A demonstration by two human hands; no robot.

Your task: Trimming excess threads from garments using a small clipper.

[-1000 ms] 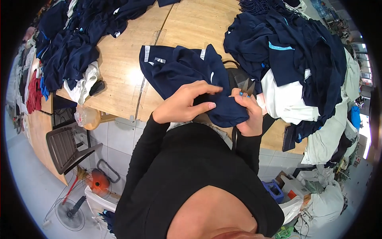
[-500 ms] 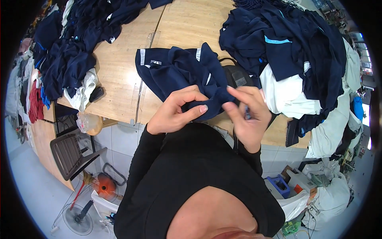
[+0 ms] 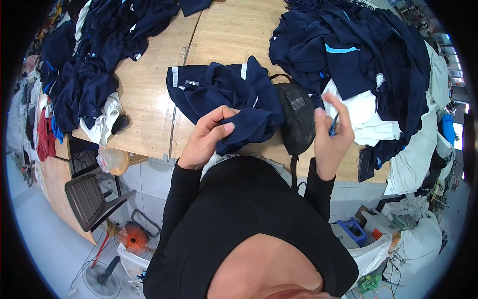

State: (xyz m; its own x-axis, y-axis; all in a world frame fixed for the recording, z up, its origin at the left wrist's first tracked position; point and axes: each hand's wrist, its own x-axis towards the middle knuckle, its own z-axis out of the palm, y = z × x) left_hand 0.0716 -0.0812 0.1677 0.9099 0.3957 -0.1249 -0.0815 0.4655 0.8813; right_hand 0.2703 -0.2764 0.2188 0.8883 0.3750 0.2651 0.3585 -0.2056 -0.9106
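Pinching bunched edge of soft navy white-striped garment (image 3: 251,124) on pale wooden table (image 3: 229,32): left hand (image 3: 201,142). Right hand (image 3: 334,142) half-curled around small blue object (image 3: 332,128), too blurred to identify. Cloth likely light, limp; best held by edge.

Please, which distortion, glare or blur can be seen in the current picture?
Head view: fisheye distortion curves the outer scene, with black corners; head view: pale glare lies on the wooden tabletop; head view: the right hand looks slightly blurred.

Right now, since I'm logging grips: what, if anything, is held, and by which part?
Left hand: navy garment, by a bunched near-side fold. Right hand: small blue object, gripped part unclear.
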